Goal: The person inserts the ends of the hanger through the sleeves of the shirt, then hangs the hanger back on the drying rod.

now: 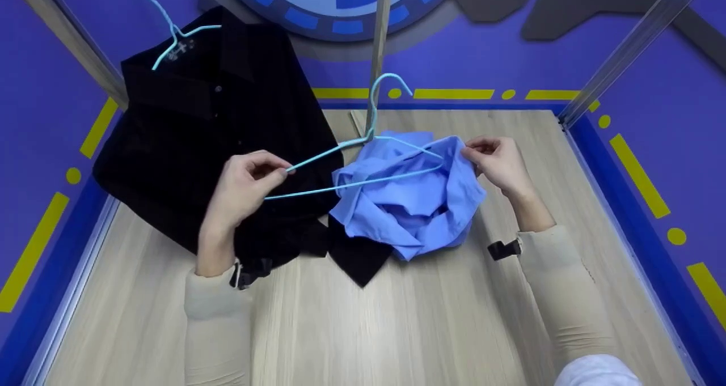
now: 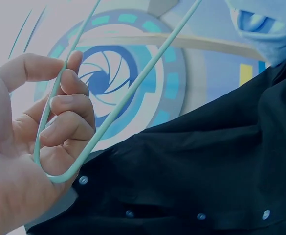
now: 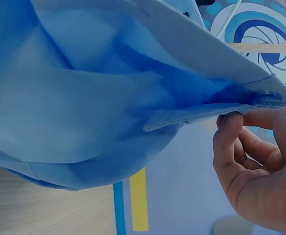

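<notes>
My left hand (image 1: 241, 185) pinches the left arm of a light-blue wire hanger (image 1: 317, 160) near its bent corner. In the left wrist view the wire runs between thumb and fingers. The hanger's right end reaches into the opening of a crumpled blue garment (image 1: 408, 204). My right hand (image 1: 499, 162) pinches the upper right edge of that garment between thumb and fingers. In the right wrist view the blue cloth (image 3: 94, 112) hangs from this grip in loose folds, with the pinched corner at the fingertips.
A black button-up shirt (image 1: 227, 114) on another light-blue hanger (image 1: 167, 20) hangs at the left, its lower part on the wood-grain tabletop (image 1: 363, 329). A black cloth point (image 1: 361, 264) sticks out below the blue garment. A post (image 1: 381, 40) stands behind, and metal-edged blue panels enclose the sides.
</notes>
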A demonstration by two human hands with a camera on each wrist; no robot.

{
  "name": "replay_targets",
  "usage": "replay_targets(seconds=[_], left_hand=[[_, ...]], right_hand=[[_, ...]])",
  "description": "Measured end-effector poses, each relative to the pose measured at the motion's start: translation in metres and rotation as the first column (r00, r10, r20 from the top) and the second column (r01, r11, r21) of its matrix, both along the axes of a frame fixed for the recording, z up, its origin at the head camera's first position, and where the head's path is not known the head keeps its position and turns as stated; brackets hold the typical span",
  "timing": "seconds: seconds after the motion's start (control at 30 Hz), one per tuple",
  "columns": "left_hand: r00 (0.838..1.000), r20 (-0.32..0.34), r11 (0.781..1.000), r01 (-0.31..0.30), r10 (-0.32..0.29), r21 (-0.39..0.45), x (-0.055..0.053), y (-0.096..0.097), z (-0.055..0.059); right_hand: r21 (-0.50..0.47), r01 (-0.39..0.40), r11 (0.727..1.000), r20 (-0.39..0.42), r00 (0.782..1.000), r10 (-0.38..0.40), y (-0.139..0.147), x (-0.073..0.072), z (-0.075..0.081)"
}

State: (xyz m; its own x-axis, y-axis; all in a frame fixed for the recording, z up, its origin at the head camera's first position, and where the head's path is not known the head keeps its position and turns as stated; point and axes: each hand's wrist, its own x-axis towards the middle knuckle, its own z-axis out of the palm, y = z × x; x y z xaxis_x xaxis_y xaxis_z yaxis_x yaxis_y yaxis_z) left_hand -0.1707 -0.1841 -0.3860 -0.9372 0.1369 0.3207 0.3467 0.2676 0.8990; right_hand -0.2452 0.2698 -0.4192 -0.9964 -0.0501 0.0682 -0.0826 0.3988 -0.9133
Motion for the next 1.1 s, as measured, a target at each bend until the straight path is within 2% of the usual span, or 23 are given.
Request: replay_targets(seconds=[0.3,0.67,0.87,1.1], left_hand=[[0.997,0.041,0.998,0.059,-0.059,0.003,-0.008,0.019,-0.013],[0.996,0.047,0.995,0.078,-0.080,0.059,-0.016,0.041,-0.027],[0.994,0.066,0.995,0.081,-0.085,0.064,-0.019,0.049,-0.031],[0.991,0.079,0.990,0.096,-0.104,0.107,-0.020,0.059,-0.038]], right_hand=[[0.025,-0.040,0.999,-0.065,0.997,0.042,-0.009,0.004,0.010],[0.043,-0.112,0.993,-0.156,0.981,0.117,-0.027,0.017,0.024],[0.047,-0.110,0.993,-0.193,0.974,0.117,-0.034,0.021,0.027],[0.081,-0.143,0.986,-0.263,0.952,0.159,-0.054,0.039,0.052]])
